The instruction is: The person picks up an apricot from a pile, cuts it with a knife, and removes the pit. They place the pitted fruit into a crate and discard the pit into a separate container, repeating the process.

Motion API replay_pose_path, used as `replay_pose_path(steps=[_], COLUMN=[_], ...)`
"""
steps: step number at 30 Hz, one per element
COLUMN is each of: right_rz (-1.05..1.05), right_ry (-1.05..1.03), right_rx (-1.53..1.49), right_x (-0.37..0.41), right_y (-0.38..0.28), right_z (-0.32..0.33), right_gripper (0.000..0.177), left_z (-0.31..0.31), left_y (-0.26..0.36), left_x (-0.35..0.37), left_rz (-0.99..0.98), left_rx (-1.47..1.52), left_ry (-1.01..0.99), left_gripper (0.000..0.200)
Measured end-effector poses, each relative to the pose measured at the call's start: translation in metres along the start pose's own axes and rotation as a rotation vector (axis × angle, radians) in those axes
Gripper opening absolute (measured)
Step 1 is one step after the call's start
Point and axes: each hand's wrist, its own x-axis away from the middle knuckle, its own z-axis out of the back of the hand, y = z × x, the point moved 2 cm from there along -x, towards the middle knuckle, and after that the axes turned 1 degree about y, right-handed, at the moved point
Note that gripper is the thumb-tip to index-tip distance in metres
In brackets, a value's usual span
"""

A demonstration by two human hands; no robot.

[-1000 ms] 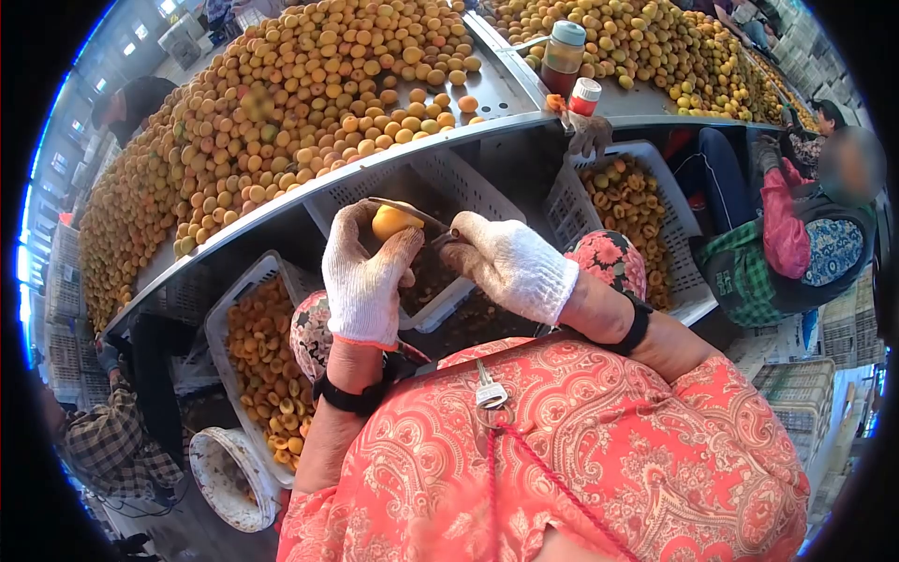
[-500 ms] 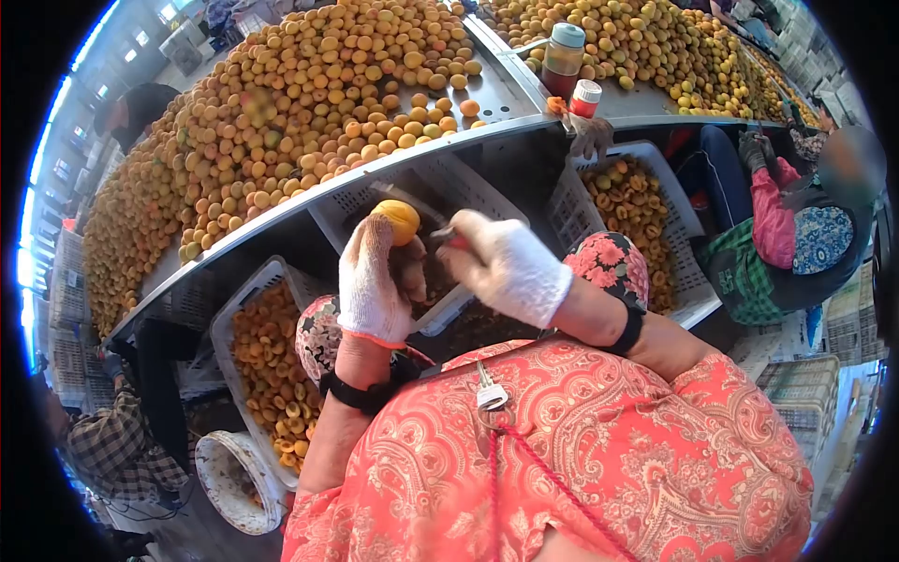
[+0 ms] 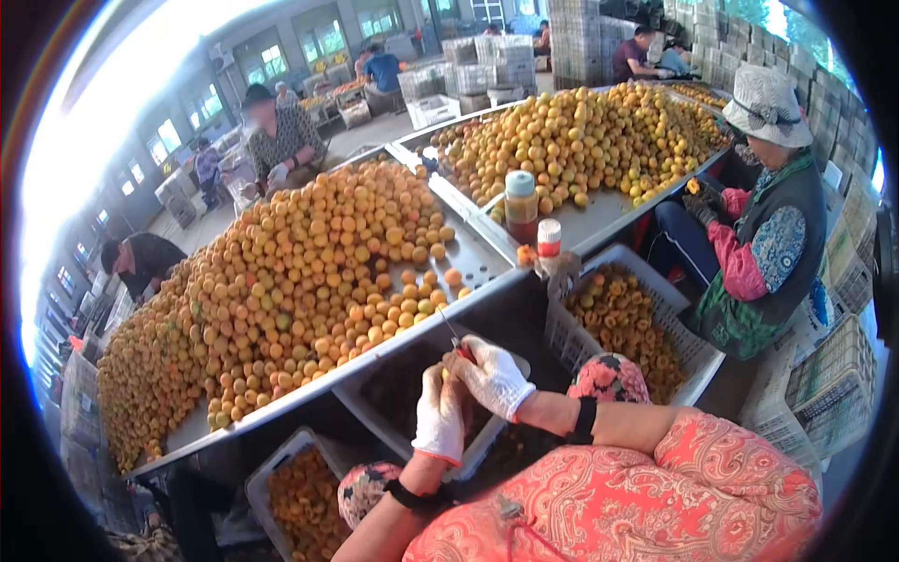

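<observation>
"How are the hands set?"

"Close together; the right hand (image 3: 493,377) pinches a knife (image 3: 456,339) by its red handle, the blade pointing to 11 o'clock, presumably so the tip stays away from the body; the left hand (image 3: 440,419) looks curled round a fruit (image 3: 446,374), only a yellow sliver showing between the gloves."

"And the things around?"

"With the hands as the clock's centre, a crate (image 3: 560,328) of cut pieces (image 3: 632,318) sits at 2 o'clock, another crate (image 3: 277,459) at 8; both flank the knees, likely for easy reach; the fruit pile (image 3: 318,272) lies at 10 on a metal table (image 3: 478,253); a jar (image 3: 521,206) stands at 1, by the divider, probably to keep it out of the way."
</observation>
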Motion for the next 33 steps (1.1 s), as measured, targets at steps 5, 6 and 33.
replay_pose_path(steps=[5, 6, 33], right_rz=[-0.3, -0.319, 0.1], right_ry=[0.021, -0.002, -0.008], right_rx=[0.066, 0.072, 0.506], right_x=[-0.026, -0.027, -0.049], right_y=[0.042, 0.045, 0.031], right_z=[-0.003, -0.004, -0.09], right_gripper=[0.039, 0.039, 0.022], left_z=[0.0, -0.001, 0.034], left_y=[-0.042, -0.05, -0.074], left_x=[-0.035, -0.039, -0.065], left_rz=[-0.548, -0.597, 0.364], left_rx=[-0.643, -0.617, 1.04], left_ry=[0.151, 0.2, 0.158], left_gripper=[0.039, 0.04, 0.054])
